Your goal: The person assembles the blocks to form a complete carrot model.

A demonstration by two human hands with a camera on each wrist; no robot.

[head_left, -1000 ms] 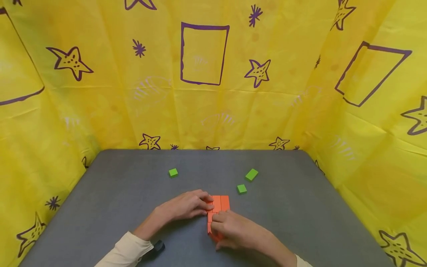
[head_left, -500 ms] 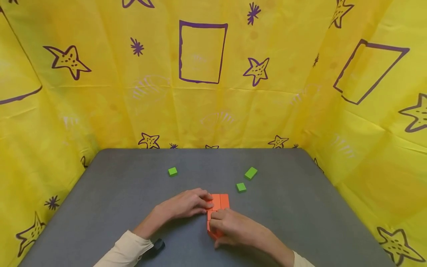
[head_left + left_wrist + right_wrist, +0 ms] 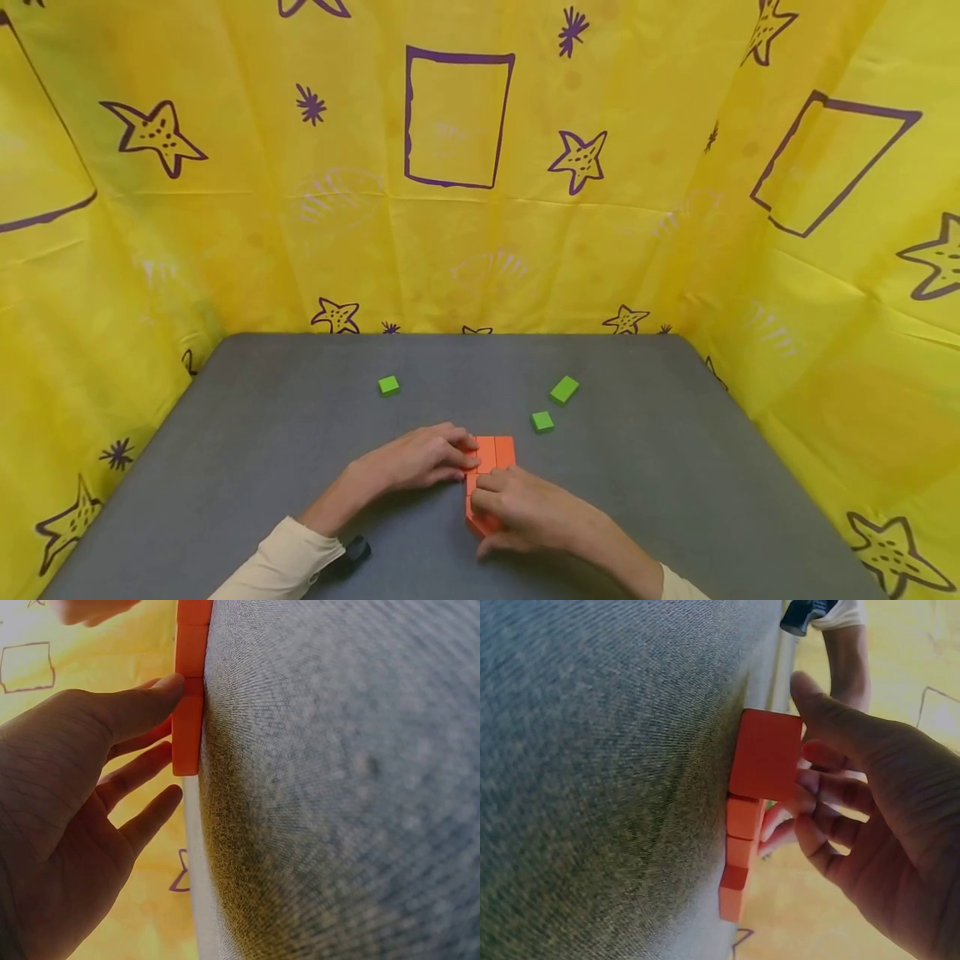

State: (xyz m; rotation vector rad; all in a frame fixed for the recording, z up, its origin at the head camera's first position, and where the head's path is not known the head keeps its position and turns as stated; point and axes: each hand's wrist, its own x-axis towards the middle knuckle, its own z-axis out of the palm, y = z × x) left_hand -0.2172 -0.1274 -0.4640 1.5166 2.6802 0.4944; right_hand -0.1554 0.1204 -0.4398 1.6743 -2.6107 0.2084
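Several orange blocks lie side by side in a flat group on the dark grey table. In the head view my left hand is at the group's far left corner. Its thumb and fingers hold the end block, thumb on the side and fingertips at the top, in the left wrist view. My right hand bends over the near part of the group. The right wrist view shows its fingertips at the upper edge of the nearest orange block, thumb tip just off a corner. The right palm hides part of the group.
Beyond the hands lie three green blocks: a small one at the left, a longer one and another small one at the right. A yellow curtain with purple drawings encloses the grey table at the back and sides.
The right hand's thumb has slid slightly left along the near side of the orange group. The nearest orange block sits straighter against the others. The left hand stays in place.
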